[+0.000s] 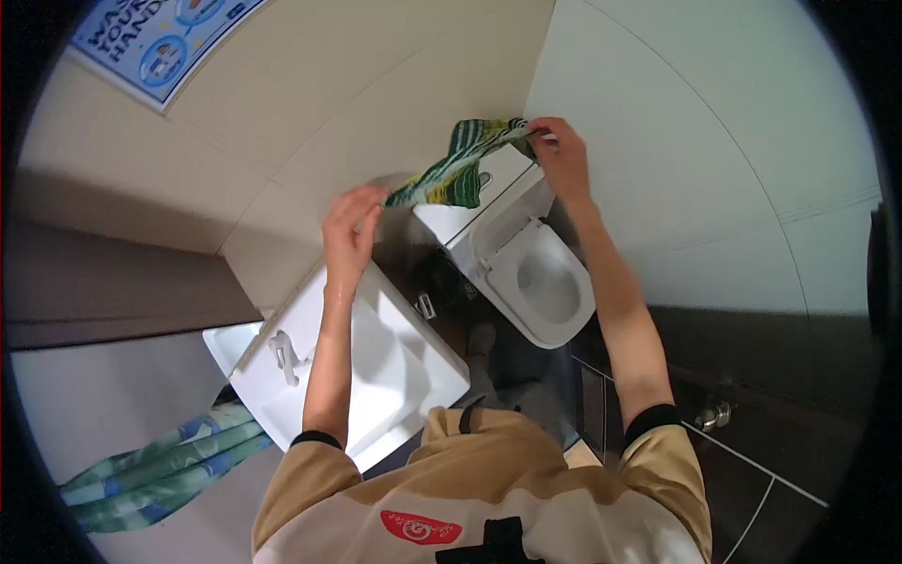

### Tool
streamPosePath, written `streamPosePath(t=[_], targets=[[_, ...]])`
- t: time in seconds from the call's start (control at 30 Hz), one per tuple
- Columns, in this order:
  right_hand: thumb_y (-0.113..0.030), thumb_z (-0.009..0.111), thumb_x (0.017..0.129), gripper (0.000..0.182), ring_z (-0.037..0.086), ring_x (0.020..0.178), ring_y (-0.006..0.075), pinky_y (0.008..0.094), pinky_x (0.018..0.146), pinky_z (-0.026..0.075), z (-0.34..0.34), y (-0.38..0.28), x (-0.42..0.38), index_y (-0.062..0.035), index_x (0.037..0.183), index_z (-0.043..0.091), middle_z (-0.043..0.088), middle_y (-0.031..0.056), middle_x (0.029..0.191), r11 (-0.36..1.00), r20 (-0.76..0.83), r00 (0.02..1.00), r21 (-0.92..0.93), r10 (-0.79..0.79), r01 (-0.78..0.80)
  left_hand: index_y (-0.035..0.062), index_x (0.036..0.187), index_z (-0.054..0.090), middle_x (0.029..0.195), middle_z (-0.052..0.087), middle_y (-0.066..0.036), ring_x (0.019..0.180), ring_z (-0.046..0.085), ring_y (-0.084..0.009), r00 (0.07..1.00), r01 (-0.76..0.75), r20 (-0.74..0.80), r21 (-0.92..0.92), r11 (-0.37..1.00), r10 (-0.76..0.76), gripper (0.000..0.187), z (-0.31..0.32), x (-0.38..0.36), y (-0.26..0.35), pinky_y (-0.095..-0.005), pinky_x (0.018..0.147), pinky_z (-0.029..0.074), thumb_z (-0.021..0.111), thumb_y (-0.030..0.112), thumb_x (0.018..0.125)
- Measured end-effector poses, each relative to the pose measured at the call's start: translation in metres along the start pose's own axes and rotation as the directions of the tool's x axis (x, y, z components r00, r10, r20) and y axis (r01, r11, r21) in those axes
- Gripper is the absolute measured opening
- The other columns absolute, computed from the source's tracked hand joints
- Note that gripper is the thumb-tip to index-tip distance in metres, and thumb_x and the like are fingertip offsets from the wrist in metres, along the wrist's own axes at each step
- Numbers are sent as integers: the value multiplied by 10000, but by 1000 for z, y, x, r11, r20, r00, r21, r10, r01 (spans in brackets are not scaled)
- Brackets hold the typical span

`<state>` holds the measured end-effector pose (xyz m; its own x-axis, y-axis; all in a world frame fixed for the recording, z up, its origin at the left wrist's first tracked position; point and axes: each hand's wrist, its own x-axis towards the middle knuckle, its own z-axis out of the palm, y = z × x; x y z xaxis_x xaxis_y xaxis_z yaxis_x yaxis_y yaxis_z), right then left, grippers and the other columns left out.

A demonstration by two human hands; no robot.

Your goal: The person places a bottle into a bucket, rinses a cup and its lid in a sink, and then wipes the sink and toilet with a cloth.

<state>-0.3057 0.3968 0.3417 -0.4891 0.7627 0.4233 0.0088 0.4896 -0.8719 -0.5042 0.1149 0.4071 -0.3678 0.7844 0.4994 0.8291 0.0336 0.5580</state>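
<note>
A striped cloth (460, 180) in green, white and yellow is stretched between my two raised hands, bunched along its length with a loose part hanging down. My left hand (349, 230) pinches its left end, above the back of the white sink (437, 390). At the other end, my right hand (564, 162) grips a corner between thumb and fingers, higher up and near the wall. Behind and below the cloth is the white cistern (442, 224) of the toilet, partly covered by it. The toilet bowl (554, 329) has its seat down and its lid raised.
A white faucet (285, 357) stands on the sink at left. Above it juts a dark brown panel (122, 293). A green patterned curtain (169, 470) hangs lower left. A handwashing poster (141, 52) is on the wall. At right, a metal knob (714, 416) sticks out from dark tiles.
</note>
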Motion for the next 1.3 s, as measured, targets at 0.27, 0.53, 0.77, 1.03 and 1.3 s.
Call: streamPosePath(t=[0.27,0.53,0.77,1.03,1.3], targets=[[-82,607,876,413,463,1286,360,551,1087,344,53,182,-28,-109,1283,539,488,168,1367,860,310,937,-510,159,23,57,1292,595,1346,563,-163,1251,520,-366,680,193,687,172,966,-258,386,146,-36,-104,-424,1049,435,613,116,911],[-160,533,929,405,360,1396,325,563,1155,246,95,275,-54,-61,1321,515,511,155,1387,777,218,973,-624,78,78,98,1518,318,1579,283,-149,1458,262,-336,858,-248,513,385,889,17,638,365,17,-270,-471,1174,241,483,423,994],[-92,492,853,521,333,1392,358,577,1164,201,31,324,-82,-35,1371,483,477,141,1417,885,67,986,-452,155,-108,57,1517,306,1573,277,-191,1471,228,-360,831,-193,546,463,865,-107,680,415,-3,-279,-495,1184,187,461,461,992],[-96,492,802,573,332,1386,349,563,1172,163,53,317,-93,-50,1372,491,473,119,1432,866,-17,984,-472,180,-166,68,1509,333,1569,287,-198,1471,226,-352,882,-254,463,305,918,90,650,554,142,-300,-478,1200,162,412,463,999],[-85,488,796,573,345,1380,333,544,1176,174,87,312,-90,-48,1368,496,484,108,1423,804,-8,977,-567,212,-179,84,1499,355,1574,278,-194,1456,243,-394,905,-102,426,229,968,-5,628,474,63,-365,-509,1176,200,491,411,980]])
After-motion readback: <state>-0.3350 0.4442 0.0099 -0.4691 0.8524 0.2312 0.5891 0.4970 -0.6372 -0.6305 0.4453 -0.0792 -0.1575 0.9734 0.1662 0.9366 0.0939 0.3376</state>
